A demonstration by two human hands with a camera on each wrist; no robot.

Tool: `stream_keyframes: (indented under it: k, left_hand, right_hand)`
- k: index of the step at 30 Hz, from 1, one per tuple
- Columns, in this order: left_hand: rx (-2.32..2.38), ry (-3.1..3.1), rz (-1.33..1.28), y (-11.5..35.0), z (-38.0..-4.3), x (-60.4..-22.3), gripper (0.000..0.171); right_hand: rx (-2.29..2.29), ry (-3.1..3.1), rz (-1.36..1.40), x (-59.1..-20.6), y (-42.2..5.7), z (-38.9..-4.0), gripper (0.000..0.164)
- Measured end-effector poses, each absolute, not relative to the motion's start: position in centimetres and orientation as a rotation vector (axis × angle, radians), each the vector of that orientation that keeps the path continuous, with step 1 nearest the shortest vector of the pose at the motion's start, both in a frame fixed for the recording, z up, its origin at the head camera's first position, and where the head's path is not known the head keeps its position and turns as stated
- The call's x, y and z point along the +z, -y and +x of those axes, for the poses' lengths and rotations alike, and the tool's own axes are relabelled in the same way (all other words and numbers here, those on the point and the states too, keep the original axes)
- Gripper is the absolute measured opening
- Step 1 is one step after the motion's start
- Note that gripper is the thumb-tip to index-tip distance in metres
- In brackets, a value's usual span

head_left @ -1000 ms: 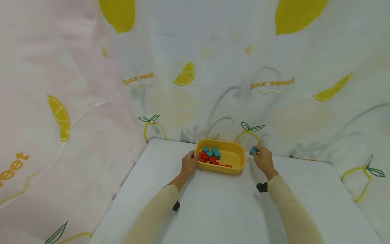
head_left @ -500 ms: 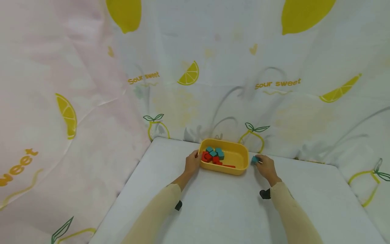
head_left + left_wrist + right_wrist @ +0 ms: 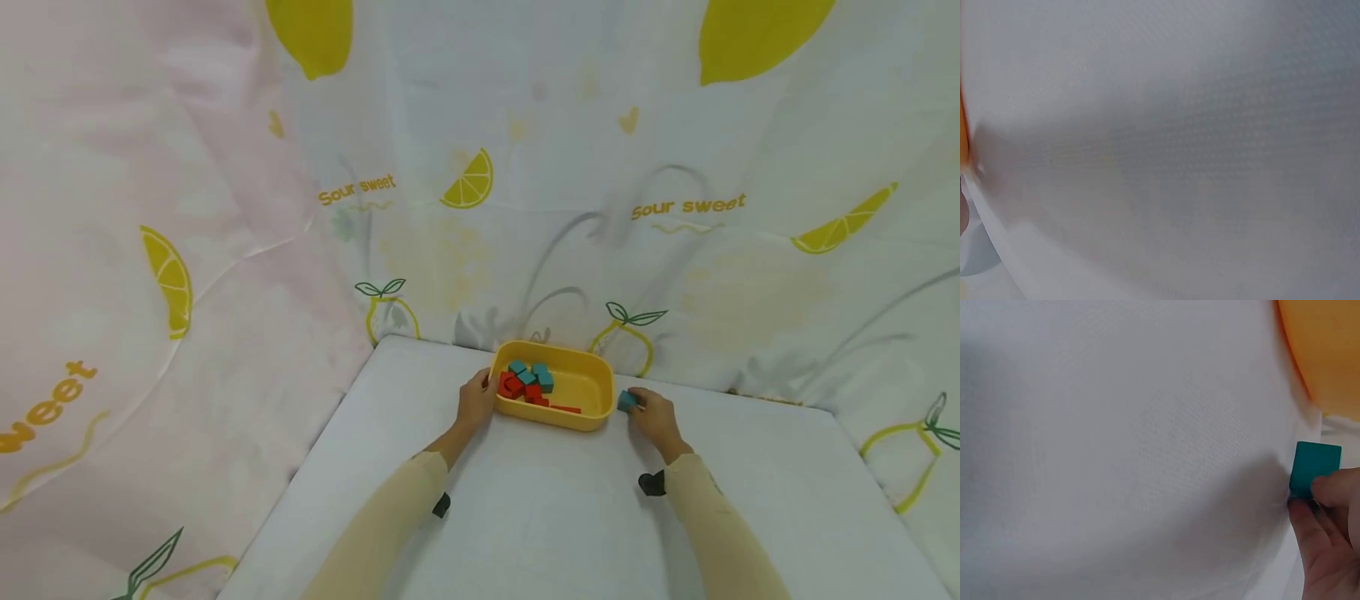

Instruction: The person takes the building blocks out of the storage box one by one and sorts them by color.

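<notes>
A yellow plastic bin [image 3: 551, 417] stands at the far side of the table. My left hand [image 3: 474, 402] holds its left end, most of the fingers hidden from the head view. Heaped in the bin's left part are several teal blocks [image 3: 542, 380] and red blocks [image 3: 510, 385], and a flat red piece [image 3: 566, 409] lies along the front wall. Just off the bin's right end, my right hand [image 3: 654, 417] pinches a teal block [image 3: 1315, 467] between thumb and fingers, low over the tabletop in the right wrist view.
White cloth covers the table [image 3: 555, 517]. Right behind the bin rises a lemon-print curtain [image 3: 525, 267], which also closes off the left side. A dark wrist piece [image 3: 652, 483] shows under the right forearm.
My right hand has lowered the teal block from above the table to beside the bin's right end. My left hand stays at the bin. The head view has shifted slightly.
</notes>
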State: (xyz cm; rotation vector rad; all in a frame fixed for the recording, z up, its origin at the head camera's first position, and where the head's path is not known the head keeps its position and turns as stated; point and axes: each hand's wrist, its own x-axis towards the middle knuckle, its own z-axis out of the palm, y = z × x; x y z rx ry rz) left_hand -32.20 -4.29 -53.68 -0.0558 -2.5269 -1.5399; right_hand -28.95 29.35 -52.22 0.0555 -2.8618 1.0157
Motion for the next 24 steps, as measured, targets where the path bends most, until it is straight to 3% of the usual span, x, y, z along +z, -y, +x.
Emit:
stream_keyframes:
  k: [8,17,24]
  left_hand:
    - [-1.535,2.524,-0.083,4.3,-32.2,-53.7,0.034]
    - [-1.528,2.513,-0.072,4.7,-32.0,-53.4,0.034]
    - [-1.508,2.531,-0.064,4.1,-31.8,-53.5,0.033]
  right_hand:
    - [0.999,2.79,0.068,-50.6,-28.3,-29.6,0.053]
    - [1.079,2.497,0.314,-47.3,-22.7,-31.5,0.045]
    - [1.108,2.519,0.394,-48.0,-19.5,-31.8,0.045]
